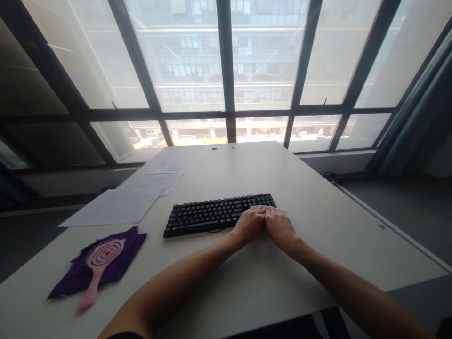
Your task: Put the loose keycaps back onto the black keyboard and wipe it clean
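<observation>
A black keyboard [205,215] lies at a slant across the middle of the white table. At its right end, my left hand [250,222] and my right hand [279,228] meet with their fingers close together. Both are closed on a thin white tissue [259,206], whose edges show above and beside the fingertips. The tissue overlaps the keyboard's number keys; most of it is hidden by the hands. To the left, a pink hairbrush [106,254] rests on a folded purple cloth [129,249].
Printed paper sheets [115,206] lie along the left side of the white table [226,174]. Large windows stand beyond the far edge. A blue-grey curtain [415,108] hangs at the right. A black object [282,328] shows at the bottom edge.
</observation>
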Demonstrator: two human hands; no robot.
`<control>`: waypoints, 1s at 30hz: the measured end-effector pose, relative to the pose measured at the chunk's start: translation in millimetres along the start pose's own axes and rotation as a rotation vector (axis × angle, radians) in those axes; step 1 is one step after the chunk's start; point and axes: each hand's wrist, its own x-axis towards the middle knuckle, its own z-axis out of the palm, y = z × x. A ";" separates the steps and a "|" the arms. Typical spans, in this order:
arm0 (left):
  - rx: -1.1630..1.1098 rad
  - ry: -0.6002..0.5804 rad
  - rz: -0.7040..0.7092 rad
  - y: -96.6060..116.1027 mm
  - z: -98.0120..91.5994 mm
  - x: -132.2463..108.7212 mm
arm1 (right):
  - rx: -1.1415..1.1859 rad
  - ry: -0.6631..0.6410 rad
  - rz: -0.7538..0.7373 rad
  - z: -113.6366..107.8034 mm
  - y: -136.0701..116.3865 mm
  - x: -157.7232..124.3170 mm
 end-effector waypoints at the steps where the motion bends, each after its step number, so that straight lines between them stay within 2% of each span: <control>1: -0.003 0.005 -0.004 -0.6 0.3 -0.4 | -0.009 -0.006 0.002 -0.2 -1.1 -0.4; 4: -0.008 0.027 -0.012 -0.5 1.9 -1.9 | -0.027 -0.012 0.006 -0.8 -3.4 -1.6; 9: 0.024 0.057 -0.016 -1.5 5.6 -3.3 | -0.043 0.054 0.001 -1.8 -0.5 -0.3; 22: 0.059 -0.039 -0.023 -5.7 10.8 -3.4 | 0.004 -0.020 -0.017 -1.5 9.5 6.2; 30: 0.104 0.028 -0.052 -2.6 9.1 -1.0 | 0.109 0.015 0.041 2.6 10.7 6.8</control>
